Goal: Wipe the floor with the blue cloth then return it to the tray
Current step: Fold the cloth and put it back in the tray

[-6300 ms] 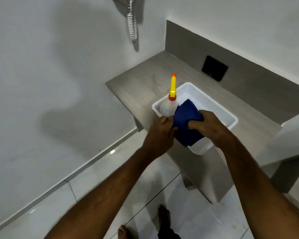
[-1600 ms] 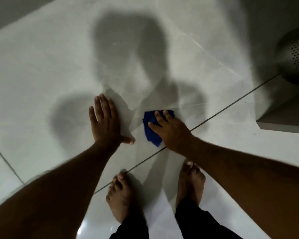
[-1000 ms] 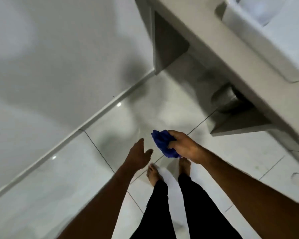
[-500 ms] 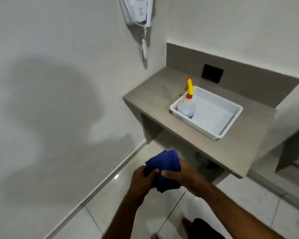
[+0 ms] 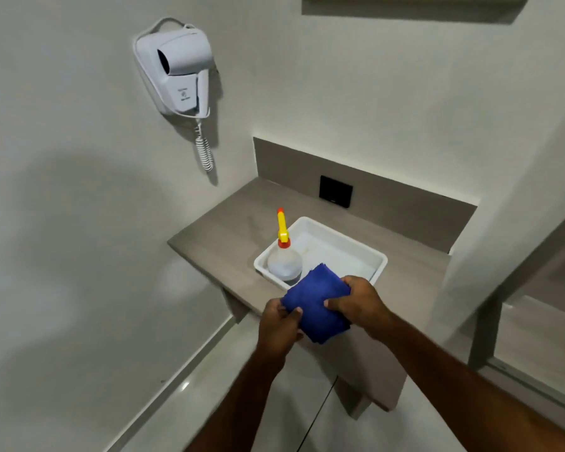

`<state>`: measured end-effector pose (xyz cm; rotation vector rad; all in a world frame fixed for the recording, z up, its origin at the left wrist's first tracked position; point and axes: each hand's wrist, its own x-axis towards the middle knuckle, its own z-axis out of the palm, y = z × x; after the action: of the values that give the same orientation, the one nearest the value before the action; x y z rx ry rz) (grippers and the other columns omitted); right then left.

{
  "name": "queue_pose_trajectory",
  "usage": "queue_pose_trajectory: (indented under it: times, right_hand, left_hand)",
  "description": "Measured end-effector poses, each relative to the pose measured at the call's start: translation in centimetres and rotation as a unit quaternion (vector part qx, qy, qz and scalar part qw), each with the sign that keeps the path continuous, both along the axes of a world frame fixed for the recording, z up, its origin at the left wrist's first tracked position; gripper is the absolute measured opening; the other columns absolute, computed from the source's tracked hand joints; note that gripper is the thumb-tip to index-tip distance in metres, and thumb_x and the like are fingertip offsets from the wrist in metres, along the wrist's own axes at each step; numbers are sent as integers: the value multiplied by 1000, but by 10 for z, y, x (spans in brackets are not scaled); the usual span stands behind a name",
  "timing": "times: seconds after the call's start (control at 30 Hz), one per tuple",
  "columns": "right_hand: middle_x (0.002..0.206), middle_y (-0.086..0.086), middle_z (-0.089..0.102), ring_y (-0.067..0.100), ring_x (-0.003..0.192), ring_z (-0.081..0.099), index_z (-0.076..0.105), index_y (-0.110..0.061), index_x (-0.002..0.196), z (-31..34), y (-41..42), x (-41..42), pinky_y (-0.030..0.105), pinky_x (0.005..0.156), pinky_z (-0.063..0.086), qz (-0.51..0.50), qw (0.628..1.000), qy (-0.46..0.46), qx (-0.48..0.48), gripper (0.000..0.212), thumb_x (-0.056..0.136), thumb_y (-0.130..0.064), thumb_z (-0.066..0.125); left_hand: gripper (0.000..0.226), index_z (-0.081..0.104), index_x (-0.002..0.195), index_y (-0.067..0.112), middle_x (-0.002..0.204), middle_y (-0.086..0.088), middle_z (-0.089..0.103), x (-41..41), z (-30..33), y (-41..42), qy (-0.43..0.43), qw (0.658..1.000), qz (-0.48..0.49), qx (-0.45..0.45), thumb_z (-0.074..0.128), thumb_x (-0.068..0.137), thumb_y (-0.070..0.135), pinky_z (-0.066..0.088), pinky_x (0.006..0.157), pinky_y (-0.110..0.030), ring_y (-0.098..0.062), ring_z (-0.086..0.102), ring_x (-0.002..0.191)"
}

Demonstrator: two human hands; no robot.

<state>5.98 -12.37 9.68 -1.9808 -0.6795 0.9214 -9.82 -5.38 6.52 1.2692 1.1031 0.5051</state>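
Note:
The folded blue cloth [image 5: 315, 301] hangs in the air over the front edge of the grey counter, just short of the white tray [image 5: 343, 238]. My left hand [image 5: 279, 327] grips its near left corner. My right hand [image 5: 359, 303] pinches its right side with thumb on top. The cloth's far corner overlaps the tray's near rim in view. The tray stands on the counter with a spray bottle [image 5: 284, 259] in its left end.
A grey counter [image 5: 228, 236] juts from the wall corner with a black socket plate [image 5: 336, 191] on its backsplash. A white hair dryer [image 5: 176, 68] hangs on the left wall. Glossy floor tiles [image 5: 228, 396] lie below.
The cloth was wiped on the floor, then lifted. Since half a second ago both hands have carried it up and forward to the tray's near rim.

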Motion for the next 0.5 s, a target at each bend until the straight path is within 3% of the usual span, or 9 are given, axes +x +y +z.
queue_pose_trajectory:
  times: [0.07,0.13,0.27,0.4,0.5]
  right_hand:
    - [94,12,70,30,85,68,62,-10,98,0,17,27,47,77,61,2,1000,-19,-22,27,72,-4,69]
    - [96,14,69,32,88,67,62,-8,100,-6,36,51,49,83,59,10,998,-41,-46,26,74,-4,65]
    - [100,14,69,30,91,64,62,-8,100,-31,64,81,45,89,55,38,989,-113,-84,20,80,-10,61]
    - [110,14,66,30,101,62,59,-9,108,-63,77,97,41,93,53,82,979,-134,-127,31,78,-8,65]
    - [118,17,64,32,110,61,57,-5,117,-82,77,100,38,98,48,148,964,-151,-158,35,83,-12,64]
  left_hand:
    - [26,52,115,15,114,-11,66,32,2,10,42,998,23,49,61,92,13,61,78,-44,-24,67,95]
    - [29,51,119,14,116,-11,66,59,0,22,110,987,6,118,60,92,14,58,89,-46,-28,65,102]
    - [27,53,119,14,118,-8,67,97,-13,39,279,929,-80,228,57,95,25,53,96,-42,-27,64,107]
    - [32,56,124,19,125,-5,64,112,-30,49,365,886,-119,261,63,92,20,43,106,-45,-29,57,118]
    - [26,64,117,20,124,-7,64,113,-39,46,429,828,-204,299,64,91,26,37,108,-47,-31,50,125]
